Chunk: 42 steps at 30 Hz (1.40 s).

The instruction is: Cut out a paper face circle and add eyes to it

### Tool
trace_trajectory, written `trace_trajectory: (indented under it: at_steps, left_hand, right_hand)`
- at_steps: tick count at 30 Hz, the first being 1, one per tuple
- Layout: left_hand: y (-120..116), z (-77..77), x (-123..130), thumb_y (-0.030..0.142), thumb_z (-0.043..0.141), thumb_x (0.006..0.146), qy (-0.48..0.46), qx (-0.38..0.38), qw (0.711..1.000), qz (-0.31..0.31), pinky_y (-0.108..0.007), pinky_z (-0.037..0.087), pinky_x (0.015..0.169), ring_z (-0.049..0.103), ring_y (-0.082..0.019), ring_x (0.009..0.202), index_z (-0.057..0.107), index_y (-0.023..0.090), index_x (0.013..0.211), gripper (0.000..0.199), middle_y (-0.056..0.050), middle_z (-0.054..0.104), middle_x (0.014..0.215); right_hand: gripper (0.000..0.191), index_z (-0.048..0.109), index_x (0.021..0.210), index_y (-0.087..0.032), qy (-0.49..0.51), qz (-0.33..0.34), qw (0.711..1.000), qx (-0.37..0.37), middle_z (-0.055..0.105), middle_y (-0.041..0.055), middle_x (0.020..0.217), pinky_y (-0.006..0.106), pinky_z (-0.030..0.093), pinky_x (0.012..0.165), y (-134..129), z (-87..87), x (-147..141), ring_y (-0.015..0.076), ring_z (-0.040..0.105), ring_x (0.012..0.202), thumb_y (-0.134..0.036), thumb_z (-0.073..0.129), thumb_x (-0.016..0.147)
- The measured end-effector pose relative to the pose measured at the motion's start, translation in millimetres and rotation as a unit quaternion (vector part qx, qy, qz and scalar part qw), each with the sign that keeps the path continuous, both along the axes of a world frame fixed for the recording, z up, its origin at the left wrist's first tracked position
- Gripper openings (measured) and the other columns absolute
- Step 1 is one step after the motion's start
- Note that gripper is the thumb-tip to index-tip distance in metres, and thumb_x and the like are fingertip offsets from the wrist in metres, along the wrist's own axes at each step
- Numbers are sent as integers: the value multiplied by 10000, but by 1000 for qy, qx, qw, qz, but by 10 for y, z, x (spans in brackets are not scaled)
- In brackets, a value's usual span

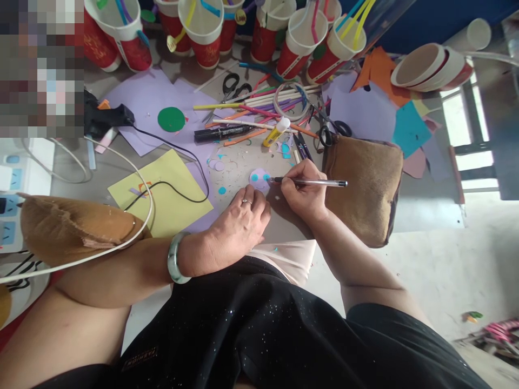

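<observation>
A small round purple paper disc (259, 183) lies on the table with two blue dots and a thin curved line on it, like a smiling face. My left hand (243, 216), fingers bent together, holds the disc's near edge down against the table. Pinched in my right hand (305, 189) is a clear-barrelled pen (324, 182) with a black cap end. Its tip meets the disc at or beside the right blue dot. A loose blue dot (221, 190) and pale purple paper circles (218, 165) lie to the left.
Paper cups (200, 38) with straws line the back. Scissors (330, 132), a glue stick (276, 132), a black marker (223, 133) and straws crowd the middle. Brown cushions (363, 186) flank my arms. A black cord (178, 190) crosses yellow paper (178, 167); a white cable (148, 216) passes my left forearm.
</observation>
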<state>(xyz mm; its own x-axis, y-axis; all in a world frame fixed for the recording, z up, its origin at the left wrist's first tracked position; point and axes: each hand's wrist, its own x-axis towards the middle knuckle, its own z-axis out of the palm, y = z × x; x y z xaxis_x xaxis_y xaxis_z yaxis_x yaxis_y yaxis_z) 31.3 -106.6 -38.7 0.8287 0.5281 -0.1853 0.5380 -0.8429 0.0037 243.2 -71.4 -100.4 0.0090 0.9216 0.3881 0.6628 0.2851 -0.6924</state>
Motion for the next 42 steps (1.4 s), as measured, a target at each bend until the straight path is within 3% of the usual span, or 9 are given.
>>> trace_trajectory:
  at_steps: [6, 13, 20, 32, 42]
  left_hand:
    - [4, 13, -4, 448, 627, 1058, 10, -3, 1000, -7, -519, 411, 1256, 540, -417, 1498, 512, -23, 1575, 709, -324, 558, 1571]
    - [-2, 3, -13, 456, 641, 1050, 6, 11, 1000, -9, -529, 420, 1247, 553, -433, 1482, 513, -34, 1570, 726, -326, 574, 1550]
    - [-11, -30, -16, 461, 670, 1030, -15, 18, 1000, -3, -534, 414, 1237, 562, -434, 1463, 534, -41, 1543, 731, -326, 595, 1520]
    - [-27, -69, -17, 487, 698, 1009, -20, 42, 999, 2, -506, 442, 1207, 579, -420, 1434, 554, -28, 1515, 736, -317, 612, 1497]
    - [-40, -113, -15, 519, 692, 1010, -25, 51, 998, 1, -512, 436, 1226, 578, -426, 1443, 555, -14, 1528, 756, -300, 613, 1504]
  right_hand:
    - [149, 511, 732, -261, -3, -5, 1000, 6, 581, -53, 596, 297, 482, 505, 5, -13, -12, 129, 516, 491, -187, 632, 779]
    - [160, 510, 768, -263, 57, -12, 998, 11, 587, -39, 633, 282, 487, 476, -5, -53, -3, 162, 673, 556, -214, 639, 849]
    - [149, 520, 772, -273, 27, -20, 999, 22, 561, -32, 626, 313, 494, 476, -18, -90, 41, 157, 589, 519, -221, 632, 856]
    - [92, 573, 830, -267, 50, -35, 996, 63, 617, -22, 697, 349, 516, 523, -39, -92, 54, 164, 586, 533, -204, 623, 875]
    - [140, 539, 799, -261, 62, -11, 998, 12, 573, -31, 655, 288, 504, 507, -9, -101, 21, 172, 681, 602, -177, 627, 868]
